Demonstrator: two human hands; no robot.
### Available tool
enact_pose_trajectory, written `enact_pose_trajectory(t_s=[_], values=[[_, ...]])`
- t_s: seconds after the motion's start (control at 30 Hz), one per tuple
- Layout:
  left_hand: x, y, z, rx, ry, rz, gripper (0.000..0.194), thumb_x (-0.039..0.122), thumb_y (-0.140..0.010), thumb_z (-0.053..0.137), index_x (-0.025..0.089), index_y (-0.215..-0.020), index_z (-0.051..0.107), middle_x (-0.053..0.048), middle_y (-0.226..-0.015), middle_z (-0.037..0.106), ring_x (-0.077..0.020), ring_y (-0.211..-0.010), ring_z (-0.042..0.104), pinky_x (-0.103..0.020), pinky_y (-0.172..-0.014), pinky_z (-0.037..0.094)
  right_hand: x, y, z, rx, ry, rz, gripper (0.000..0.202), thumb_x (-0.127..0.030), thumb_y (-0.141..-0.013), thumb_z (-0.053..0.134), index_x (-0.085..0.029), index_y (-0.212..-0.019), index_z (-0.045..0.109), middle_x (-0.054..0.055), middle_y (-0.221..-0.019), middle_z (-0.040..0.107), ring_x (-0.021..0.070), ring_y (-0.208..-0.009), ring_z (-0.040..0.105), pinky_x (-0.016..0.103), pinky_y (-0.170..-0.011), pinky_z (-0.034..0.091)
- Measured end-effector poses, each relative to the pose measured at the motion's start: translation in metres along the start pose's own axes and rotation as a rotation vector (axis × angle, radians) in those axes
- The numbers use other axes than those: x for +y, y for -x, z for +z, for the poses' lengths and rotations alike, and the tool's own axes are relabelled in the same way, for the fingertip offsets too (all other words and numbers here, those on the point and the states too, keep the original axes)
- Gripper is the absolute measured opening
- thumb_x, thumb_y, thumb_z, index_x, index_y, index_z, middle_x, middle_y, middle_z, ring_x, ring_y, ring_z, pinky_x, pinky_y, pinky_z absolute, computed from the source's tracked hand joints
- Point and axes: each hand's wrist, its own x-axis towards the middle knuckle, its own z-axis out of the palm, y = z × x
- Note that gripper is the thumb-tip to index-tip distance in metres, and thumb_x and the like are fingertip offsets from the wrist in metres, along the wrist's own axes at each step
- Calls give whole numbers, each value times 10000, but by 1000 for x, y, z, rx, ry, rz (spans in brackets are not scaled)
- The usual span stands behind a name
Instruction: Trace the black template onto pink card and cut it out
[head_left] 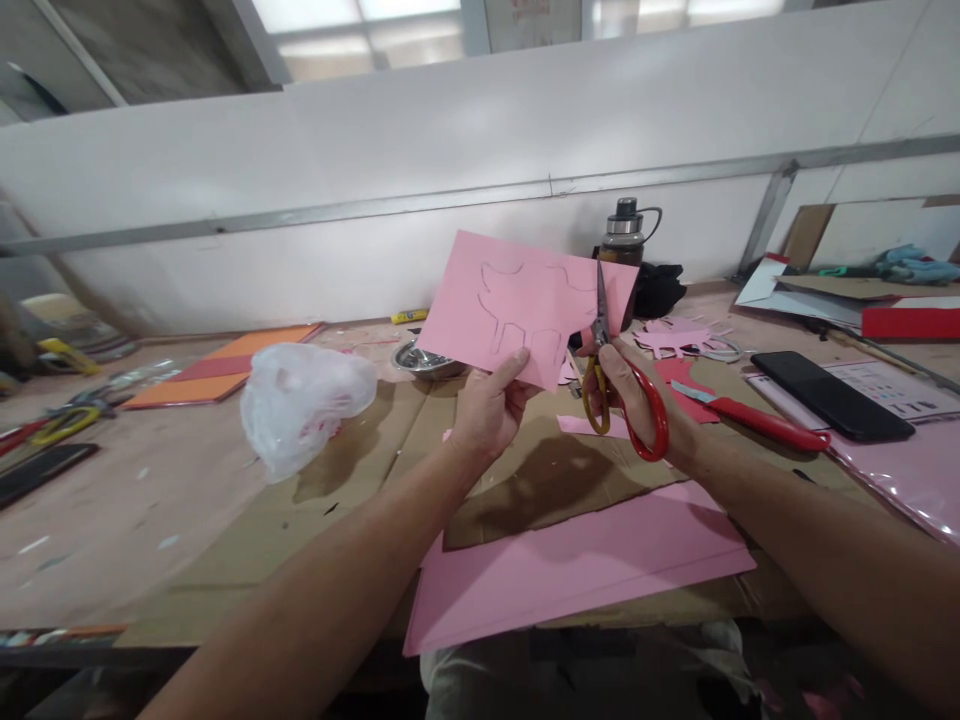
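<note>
A: Layout?

B: Bench (pixel 187 540) carried everything. Cardboard (pixel 240 570) covered the part in front of the person. Larger pink sheet (pixel 585 580) lay flat near the front edge.

A: And the piece in work?

B: Drawn sheet (pixel 536 290) was up off the bench, held in the air above the cardboard. Tilted, pen outline facing the camera. Scissors (pixel 599 328) pointed blades-up at its right part, one loop red, one yellow.

A: Hands?

B: Both occupied. Right hand (pixel 634 385) gripped the scissors by the loops. Left hand (pixel 491 410) pinched the sheet at its lower edge: thumb on the drawn face, fingers behind.

A: Paper between the blades?

B: Couldn't tell from that angle; blades and sheet overlapped in view.

A: How would it have handled?

B: My read: light, thin card or heavy paper. Stiff enough to stand up from a one-edge pinch, soft enough to flex if pushed. Not very slippery, but easy to crease or tear, mostly at the narrow drawn legs. Best hold was the blank margin close to the blades, fingertips clear of them, light pressure, off the pen lines.
</note>
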Motion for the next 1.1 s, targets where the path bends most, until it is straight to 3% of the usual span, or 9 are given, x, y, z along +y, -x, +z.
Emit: enact_pose_trajectory(t_s=[0.27, 0.43, 0.53, 1.1], values=[[3, -2, -2, 9, 5, 4, 198, 140, -719, 779, 162, -873, 657, -7, -740, 736, -134, -686, 714, -200, -626, 584, -9, 3, 3, 7, -37, 92, 447, -655, -818, 650, -240, -867, 489, -21, -645, 495, 128, -536, 488, 265, -455, 423], [3, 2, 1, 9, 33, 26, 359, 81, -738, 750, 186, -1071, 667, -20, -926, 773, -121, -725, 725, -177, -602, 577, -9, 4, 3, 7, -24, 36, 436, -654, -846, 617, -247, -862, 461, -26, -651, 509, 138, -556, 514, 282, -506, 447], [2, 3, 1, -15, 46, 22, 390, 68, -754, 734, 192, -1117, 665, -15, -912, 775, -112, -698, 718, -168, -584, 571, -7, 4, 2, 4, 9, -1, 428, -654, -885, 562, -242, -841, 455, -17, -679, 532, 133, -556, 519, 291, -529, 451], [0, 3, -1, -28, 2, 2, 228, 102, -746, 755, 153, -957, 686, 4, -754, 739, -103, -597, 675, -177, -544, 568, -6, 3, 2, 4, -2, -10, 430, -670, -884, 549, -244, -908, 490, -13, -692, 515, 138, -558, 501, 295, -495, 418]])
